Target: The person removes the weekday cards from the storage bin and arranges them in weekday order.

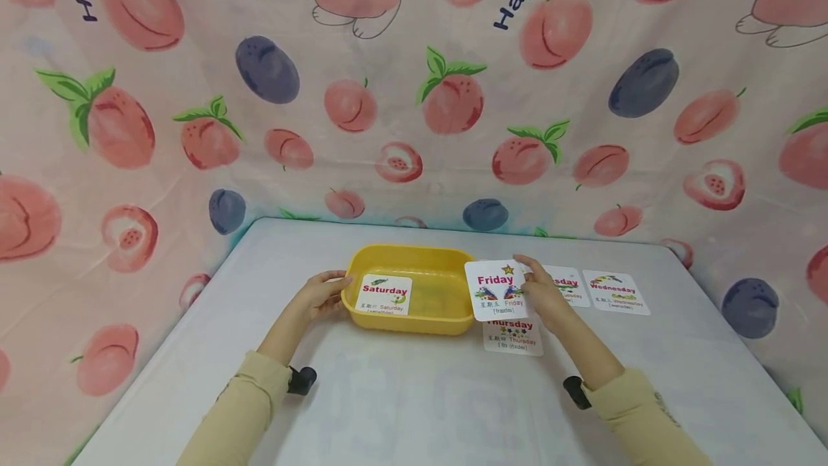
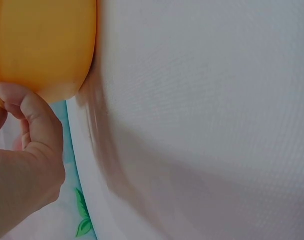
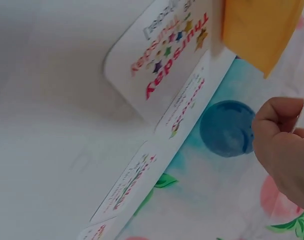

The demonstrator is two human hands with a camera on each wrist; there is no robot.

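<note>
My left hand [image 1: 322, 295] pinches the left rim of a yellow plastic tray [image 1: 440, 297]; its thumb lies at that rim in the left wrist view. Inside the tray, toward the left, lies a white "Saturday" card [image 1: 383, 295]. A "Friday" card [image 1: 494, 298] is pinched by its right side in my right hand [image 1: 543, 297], raised at the tray's right end. Below it a "Thursday" card [image 1: 514, 344] lies on the table, its top edge covered in the head view. The right wrist view shows the Thursday card [image 3: 164, 55] larger, and the Friday card barely at the edge.
Right of my right hand a "Wednesday" card [image 1: 616, 293] lies on the white table [image 1: 420, 401]. Between them is another weekday card [image 1: 571, 286], partly behind the hand. A fruit-print cloth [image 1: 401, 92] hangs behind the table's back edge.
</note>
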